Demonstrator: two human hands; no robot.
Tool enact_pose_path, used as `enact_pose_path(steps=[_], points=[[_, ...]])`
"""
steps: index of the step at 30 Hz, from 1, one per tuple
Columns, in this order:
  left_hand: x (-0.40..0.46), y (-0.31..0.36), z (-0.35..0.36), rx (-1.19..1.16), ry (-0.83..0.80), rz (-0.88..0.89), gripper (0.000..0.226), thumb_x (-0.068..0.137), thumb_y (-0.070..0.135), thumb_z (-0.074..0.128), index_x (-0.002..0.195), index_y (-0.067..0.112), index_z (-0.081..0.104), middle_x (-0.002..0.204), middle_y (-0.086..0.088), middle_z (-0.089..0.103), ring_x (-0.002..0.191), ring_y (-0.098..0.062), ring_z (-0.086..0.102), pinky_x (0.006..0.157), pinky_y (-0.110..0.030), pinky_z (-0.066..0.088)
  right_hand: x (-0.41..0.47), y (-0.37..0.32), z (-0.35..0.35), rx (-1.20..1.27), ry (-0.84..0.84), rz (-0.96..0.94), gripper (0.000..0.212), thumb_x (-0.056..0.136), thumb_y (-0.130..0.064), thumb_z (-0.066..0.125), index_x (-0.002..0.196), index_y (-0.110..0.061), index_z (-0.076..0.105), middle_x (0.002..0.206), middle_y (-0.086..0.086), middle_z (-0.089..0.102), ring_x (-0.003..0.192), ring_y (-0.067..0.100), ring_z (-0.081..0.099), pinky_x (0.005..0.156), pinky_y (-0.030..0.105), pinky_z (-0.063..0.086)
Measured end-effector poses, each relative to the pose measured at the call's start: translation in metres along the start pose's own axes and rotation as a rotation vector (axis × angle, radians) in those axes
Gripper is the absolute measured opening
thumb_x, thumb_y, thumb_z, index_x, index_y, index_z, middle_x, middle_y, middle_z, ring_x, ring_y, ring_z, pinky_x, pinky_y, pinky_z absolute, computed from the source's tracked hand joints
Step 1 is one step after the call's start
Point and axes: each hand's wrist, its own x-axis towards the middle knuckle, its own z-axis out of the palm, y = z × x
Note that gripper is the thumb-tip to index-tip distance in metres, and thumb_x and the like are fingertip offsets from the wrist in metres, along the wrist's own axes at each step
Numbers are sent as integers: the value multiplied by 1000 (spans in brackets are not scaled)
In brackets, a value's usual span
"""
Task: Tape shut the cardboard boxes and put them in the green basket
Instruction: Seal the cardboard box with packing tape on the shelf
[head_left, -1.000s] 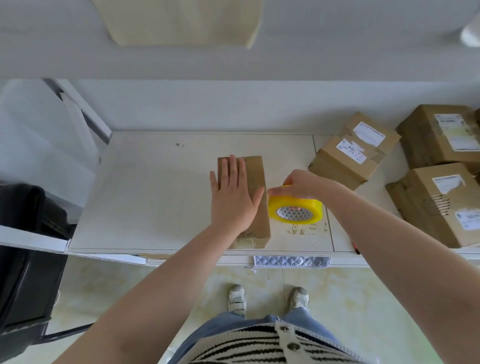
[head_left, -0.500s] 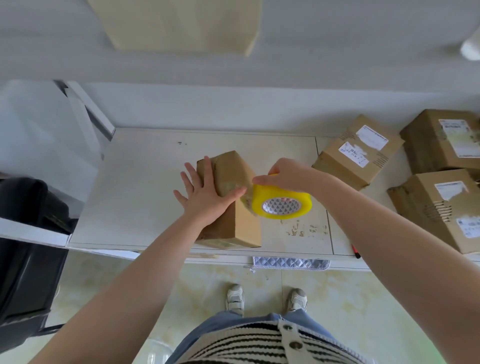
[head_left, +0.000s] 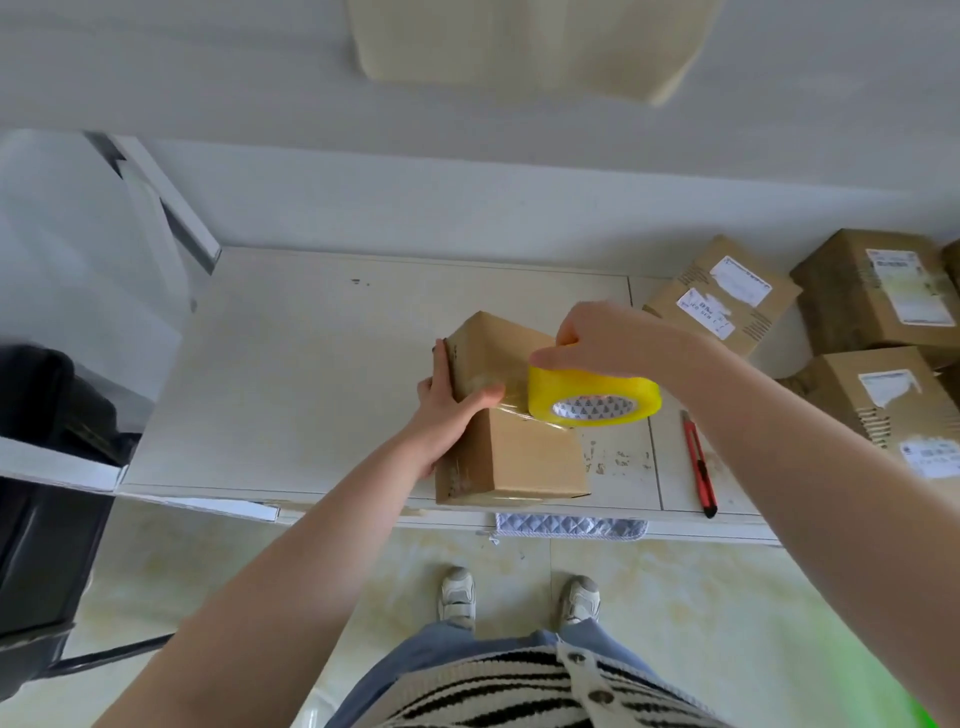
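Left hand (head_left: 445, 410) grips the cardboard box (head_left: 511, 415) on the counter (head_left: 291, 364); right hand (head_left: 605, 340) holds the yellow tape roll (head_left: 595, 397) (at the box's 3 o'clock), film stretched to the box.

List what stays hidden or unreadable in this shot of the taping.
Head view only:
- Green basket: only a blurred green patch, cut off by the frame's corner.
- White labels on the stacked cardboard boxes: print too small to read.
- Left hand fingers: hidden behind the brown cardboard box.
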Motion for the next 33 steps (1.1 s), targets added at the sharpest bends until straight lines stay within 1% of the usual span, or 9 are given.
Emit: enact_pose_path(steps=[4,7,11,14,18,22,26,30,33], points=[[1,-8,-12,-105,-74,6,125,54,71,66,152,47,-8,162,9,10,143,-16,25,118,-41,23,3,-21,10,-68,77,61,59,85,-69,50,66,-13,54,58,-3,49,55,15,49,52,26,32],[2,-19,-18,-164,-51,-33,113,68,67,65,155,37,0,164,7,-6,151,-13,4,122,-43,12,7,-41,17,-86,112,68,60,83,-74,47,60,-20,38,59,-6,42,54,10,40,49,27,24],[-6,-30,-3,-250,57,-60,76,93,64,45,155,34,12,155,7,31,126,-5,46,99,-31,41,12,-57,12,45,-28,16,58,80,-72,54,56,-22,38,54,-7,40,50,9,36,51,28,25],[-7,-35,0,-196,185,-61,76,95,64,38,157,29,12,160,2,25,142,-18,31,107,-37,29,13,-59,13,112,-143,-45,55,79,-71,54,58,-21,61,49,-9,60,46,10,56,53,24,34],[0,-39,-8,-128,208,22,63,100,55,35,152,21,32,157,-1,34,144,-19,31,117,-39,27,16,-68,29,98,70,-6,61,71,-83,52,65,-23,47,68,-6,52,60,10,49,53,29,30],[2,-40,-9,-108,215,96,47,104,43,36,141,18,50,138,3,55,130,-16,46,98,-27,34,12,-59,22,62,106,33,64,72,-83,52,63,-21,44,63,-6,46,57,12,45,50,29,26],[2,-38,-8,-87,198,141,42,104,42,36,134,19,54,113,19,55,111,-4,48,82,-12,34,-7,-23,11,-120,12,139,69,74,-81,52,92,-15,61,79,-3,60,71,14,55,53,27,34],[2,-37,-5,-36,223,145,34,104,44,34,120,26,59,103,26,58,95,7,52,73,-3,34,-6,-18,13,-105,-4,169,67,74,-81,53,78,-15,57,70,-2,57,63,12,52,57,28,38],[3,-38,-5,-29,202,149,40,104,44,34,128,21,58,114,19,60,105,0,53,82,-9,36,-6,-13,20,-95,-54,238,67,77,-81,50,64,-15,50,63,-2,51,59,13,50,63,30,39]])
